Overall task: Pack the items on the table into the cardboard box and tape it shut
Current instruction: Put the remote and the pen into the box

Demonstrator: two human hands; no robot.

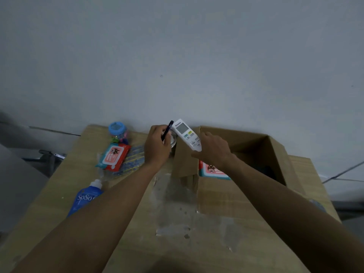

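My left hand (156,146) is closed around a dark pen (167,130) and rests over a clear glass jar (173,139). My right hand (213,149) holds a white remote control (187,133) tilted above the left flap of the open cardboard box (273,154). Inside the box lies a red wet-wipes pack (212,170). A second red wet-wipes pack (114,156) lies on the table to the left, on a blue patterned cloth (134,158). Behind it stands a blue-lidded jar (117,131). A blue squeeze bottle (86,197) lies at the near left.
The wooden table (177,233) stands against a plain grey wall. Worn pale patches mark its middle. A metal object (49,154) sits off the table's left edge, and a cable (342,174) runs at the right.
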